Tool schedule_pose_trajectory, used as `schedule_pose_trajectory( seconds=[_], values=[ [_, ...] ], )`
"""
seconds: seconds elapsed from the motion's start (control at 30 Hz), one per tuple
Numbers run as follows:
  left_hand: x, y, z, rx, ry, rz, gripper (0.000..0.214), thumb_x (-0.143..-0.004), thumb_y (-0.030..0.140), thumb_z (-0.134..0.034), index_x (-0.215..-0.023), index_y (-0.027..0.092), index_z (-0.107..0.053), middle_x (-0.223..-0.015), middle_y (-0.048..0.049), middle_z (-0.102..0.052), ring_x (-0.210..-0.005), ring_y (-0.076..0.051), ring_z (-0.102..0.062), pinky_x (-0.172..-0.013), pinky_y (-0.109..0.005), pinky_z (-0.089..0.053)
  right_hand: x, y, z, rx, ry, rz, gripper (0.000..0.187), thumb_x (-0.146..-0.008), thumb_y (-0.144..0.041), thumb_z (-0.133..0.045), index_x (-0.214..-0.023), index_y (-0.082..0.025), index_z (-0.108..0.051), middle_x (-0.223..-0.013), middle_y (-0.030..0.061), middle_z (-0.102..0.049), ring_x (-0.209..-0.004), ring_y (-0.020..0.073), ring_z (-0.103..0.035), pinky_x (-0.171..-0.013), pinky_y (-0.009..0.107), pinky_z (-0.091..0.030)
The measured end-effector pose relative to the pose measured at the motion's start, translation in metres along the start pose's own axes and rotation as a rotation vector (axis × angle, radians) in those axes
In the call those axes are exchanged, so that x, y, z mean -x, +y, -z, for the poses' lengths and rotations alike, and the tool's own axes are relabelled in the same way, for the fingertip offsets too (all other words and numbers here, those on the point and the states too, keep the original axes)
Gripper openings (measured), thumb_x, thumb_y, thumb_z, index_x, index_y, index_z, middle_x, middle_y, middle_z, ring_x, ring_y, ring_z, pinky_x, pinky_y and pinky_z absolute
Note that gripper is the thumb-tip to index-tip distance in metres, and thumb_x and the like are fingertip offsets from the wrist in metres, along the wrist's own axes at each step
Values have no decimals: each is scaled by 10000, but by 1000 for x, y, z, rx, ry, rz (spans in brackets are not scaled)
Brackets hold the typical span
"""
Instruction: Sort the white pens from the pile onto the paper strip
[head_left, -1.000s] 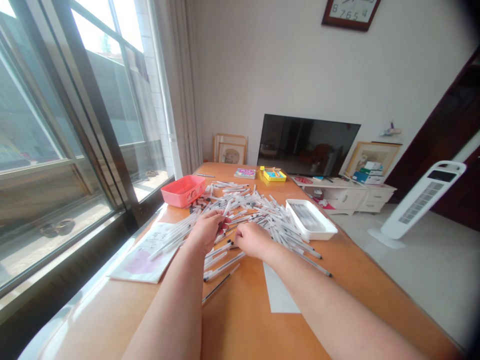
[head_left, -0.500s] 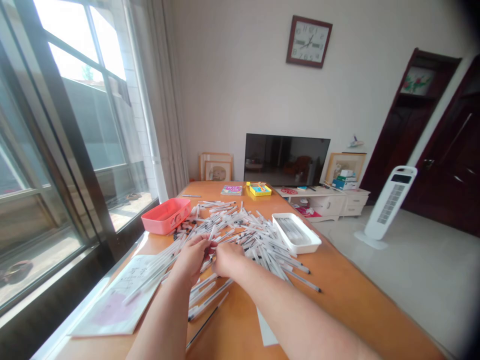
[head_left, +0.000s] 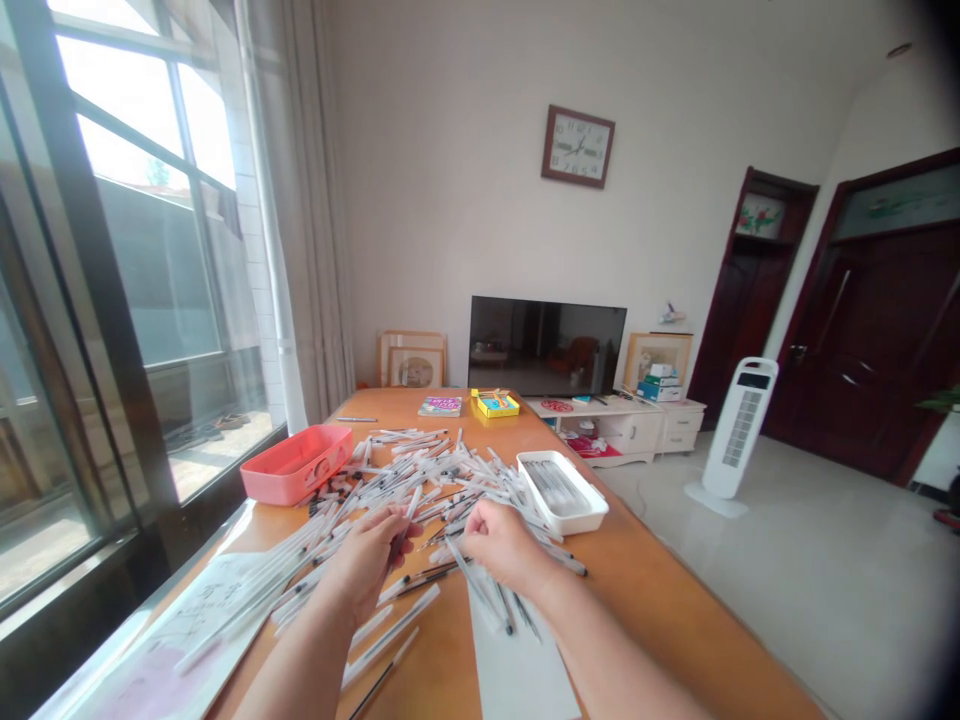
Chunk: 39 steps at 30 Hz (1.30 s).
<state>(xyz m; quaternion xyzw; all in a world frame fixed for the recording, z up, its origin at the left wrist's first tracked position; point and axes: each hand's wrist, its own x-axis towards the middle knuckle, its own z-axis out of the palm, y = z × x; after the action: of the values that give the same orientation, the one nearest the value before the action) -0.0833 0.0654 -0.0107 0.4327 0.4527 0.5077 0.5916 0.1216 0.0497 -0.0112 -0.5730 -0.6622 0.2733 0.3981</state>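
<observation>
A big heap of white pens [head_left: 435, 480] lies spread over the orange wooden table [head_left: 645, 610]. My left hand [head_left: 364, 560] is closed around a white pen whose end sticks up near my fingertips. My right hand [head_left: 501, 545] is closed on a pen [head_left: 480, 590] that slants down toward me over a white sheet [head_left: 517, 670]. Both hands hover at the near edge of the heap, a short gap between them.
A pink tray [head_left: 296, 465] stands at the left, a white tray [head_left: 562, 490] holding pens at the right. A printed paper [head_left: 187, 640] lies near left. Books [head_left: 441, 406] and a yellow box [head_left: 496, 404] sit at the far end. A window is left, a tower fan [head_left: 735, 430] right.
My hands lifted from the heap and drew apart, each holding a pen; the right now has one slanting down. The camera tilted upward, showing more wall and doors.
</observation>
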Motion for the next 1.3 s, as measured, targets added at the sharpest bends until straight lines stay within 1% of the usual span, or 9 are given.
schedule_pose_trajectory(
  seconds=[0.13,0.23,0.3,0.4,0.47,0.57,0.73,0.9,1.3],
  values=[
    [7,-6,-15,-87,-84,24,341,-773,446,-713,-925,153,-624,-778,-40,-665,-592,-95,-494,-528,-205,-318,5,23,10,-166,82,-19,137,-660,-128,-554,-747,-177,-648,-650,-29,-599,-621,130,-525,-594,235,-395],
    [12,-9,-24,-138,-175,31,374,-796,486,-698,-934,144,-636,-775,-48,-667,-579,-94,-472,-542,-219,-309,6,30,16,-293,105,-3,150,-695,-167,-588,-818,-169,-674,-740,-5,-643,-705,148,-566,-667,254,-438],
    [16,-9,-29,-174,-229,25,378,-808,493,-689,-926,137,-645,-759,-48,-662,-573,-92,-460,-551,-226,-301,7,30,21,-391,106,-2,159,-742,-231,-612,-873,-168,-675,-781,7,-655,-722,153,-575,-660,257,-443],
    [21,-7,-34,-222,-284,14,369,-827,494,-675,-895,133,-650,-746,-49,-656,-573,-93,-451,-559,-239,-291,9,25,27,-518,65,-78,213,-813,-341,-604,-932,-174,-658,-772,9,-645,-670,145,-567,-562,239,-405],
    [24,-5,-36,-248,-294,9,353,-833,486,-671,-873,135,-649,-751,-52,-656,-586,-101,-459,-566,-248,-294,11,20,30,-568,38,-103,214,-812,-348,-621,-940,-178,-647,-762,4,-638,-652,138,-562,-543,232,-396],
    [27,-2,-36,-278,-302,14,335,-838,476,-667,-856,143,-647,-763,-51,-659,-597,-108,-471,-576,-256,-303,14,14,34,-617,17,-71,178,-782,-300,-668,-910,-182,-635,-733,-14,-616,-648,125,-549,-559,226,-404],
    [29,1,-37,-287,-337,52,346,-812,492,-687,-877,152,-677,-773,-48,-671,-607,-118,-483,-583,-259,-315,17,10,39,-596,-28,-76,179,-808,-289,-649,-939,-167,-660,-739,-1,-635,-659,127,-544,-622,248,-440],
    [33,3,-42,-263,-360,83,360,-765,517,-727,-813,163,-684,-745,-39,-671,-589,-114,-470,-580,-259,-304,17,12,39,-566,-57,-57,214,-788,-295,-667,-962,-171,-672,-755,7,-643,-689,147,-571,-622,257,-460],
    [35,2,-43,-283,-359,82,328,-803,481,-701,-820,155,-668,-743,-39,-660,-602,-111,-453,-591,-257,-292,19,10,41,-485,-110,-59,195,-788,-301,-655,-939,-186,-701,-726,-2,-652,-697,153,-585,-631,264,-475]
  ],
)
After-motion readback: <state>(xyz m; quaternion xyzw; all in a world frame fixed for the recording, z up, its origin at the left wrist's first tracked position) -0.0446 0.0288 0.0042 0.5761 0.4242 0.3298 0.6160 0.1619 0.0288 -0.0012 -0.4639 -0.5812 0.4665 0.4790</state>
